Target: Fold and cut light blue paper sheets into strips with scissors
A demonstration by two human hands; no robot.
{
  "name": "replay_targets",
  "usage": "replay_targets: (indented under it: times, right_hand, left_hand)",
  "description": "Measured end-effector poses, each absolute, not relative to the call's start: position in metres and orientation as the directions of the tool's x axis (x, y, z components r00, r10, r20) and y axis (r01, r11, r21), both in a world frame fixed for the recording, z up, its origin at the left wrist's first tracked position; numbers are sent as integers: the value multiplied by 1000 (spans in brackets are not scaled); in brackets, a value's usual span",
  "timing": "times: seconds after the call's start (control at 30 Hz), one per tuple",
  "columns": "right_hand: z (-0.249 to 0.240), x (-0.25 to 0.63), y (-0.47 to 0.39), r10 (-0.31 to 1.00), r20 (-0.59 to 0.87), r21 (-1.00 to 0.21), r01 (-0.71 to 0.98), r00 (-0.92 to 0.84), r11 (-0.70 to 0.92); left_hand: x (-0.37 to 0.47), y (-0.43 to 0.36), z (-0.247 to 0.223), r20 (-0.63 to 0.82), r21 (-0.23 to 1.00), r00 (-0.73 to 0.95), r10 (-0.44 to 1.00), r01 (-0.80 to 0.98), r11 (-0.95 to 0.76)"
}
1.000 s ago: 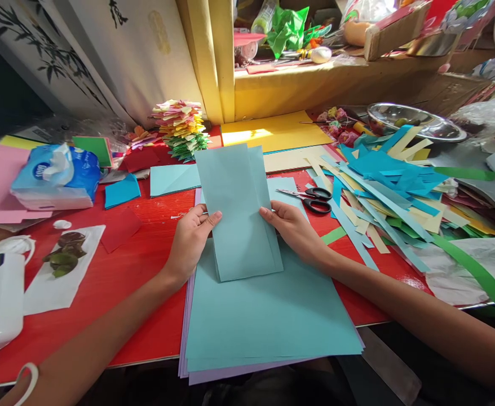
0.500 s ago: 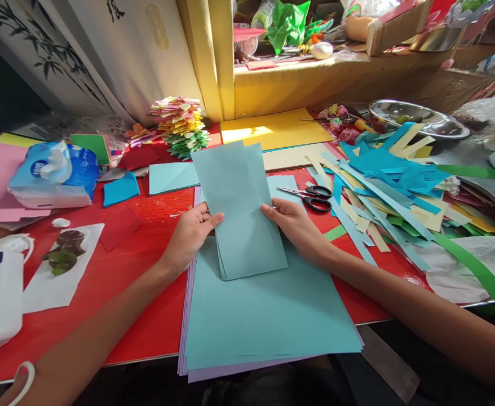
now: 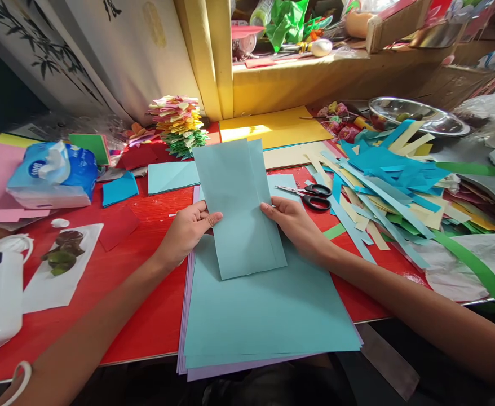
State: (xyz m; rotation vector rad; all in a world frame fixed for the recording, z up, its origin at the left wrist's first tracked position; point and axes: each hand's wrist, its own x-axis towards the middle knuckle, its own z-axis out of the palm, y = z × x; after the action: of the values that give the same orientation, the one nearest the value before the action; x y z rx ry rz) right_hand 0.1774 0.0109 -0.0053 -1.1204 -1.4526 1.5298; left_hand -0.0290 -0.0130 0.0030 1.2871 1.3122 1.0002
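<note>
At the centre, the folded blue paper (image 3: 241,208) covers part of the sheet stack (image 3: 273,316) beneath, and except for the thumbs, the fingertips of the left hand (image 3: 190,231) and right hand (image 3: 292,223) are largely hidden. The left forearm (image 3: 104,321) runs off at the lower left, the right forearm (image 3: 400,301) at the right edge. A white device (image 3: 2,307) is cut by the left edge, its small print unreadable. Black lettering (image 3: 111,8) in the upper left is cropped at the top. Toward the upper right, paper strips (image 3: 393,163) hide part of a metal bowl (image 3: 446,125), whose contents are too small to identify.
</note>
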Motion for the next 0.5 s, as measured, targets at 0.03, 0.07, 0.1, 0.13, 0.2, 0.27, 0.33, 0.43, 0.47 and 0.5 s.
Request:
replay_targets:
  times: [0.03,0.07,0.1,0.13,0.2,0.27,0.33,0.43,0.47,0.5]
  right_hand:
    - [-5,177,11,932,-102,-994,59,-348,-87]
    - [-5,177,11,932,-100,-995,60,-348,-84]
    - [-5,177,11,931,-99,-995,59,-350,-83]
    - [-5,177,11,931,-97,-995,57,-353,-82]
    - [-5,178,11,929,-95,-995,50,-357,-82]
    - [-5,178,11,927,-96,-995,43,-362,-86]
    - [-5,178,11,927,-101,-995,41,-361,-93]
    - [-5,178,10,928,-114,-994,45,-354,-104]
    - [-5,178,10,929,-116,-993,45,-352,-107]
    - [-5,178,10,929,-119,-993,44,-352,-110]
  left_hand:
    - [-29,-13,3,-104,982,69,992,162,92]
    - [-29,-13,3,-105,982,70,992,162,93]
    - [-29,-13,4,-106,982,72,992,164,93]
    - [-29,-13,4,-107,982,74,991,166,94]
    - [-29,-13,4,-105,982,74,992,166,91]
    - [-29,-13,4,-99,984,67,993,157,87]
    - [-28,-13,3,-95,987,56,994,138,87]
    - [-27,-14,1,-95,990,38,995,111,90]
    - [-26,-14,1,-93,991,36,995,105,89]
    - [-26,-14,0,-91,991,36,995,100,87]
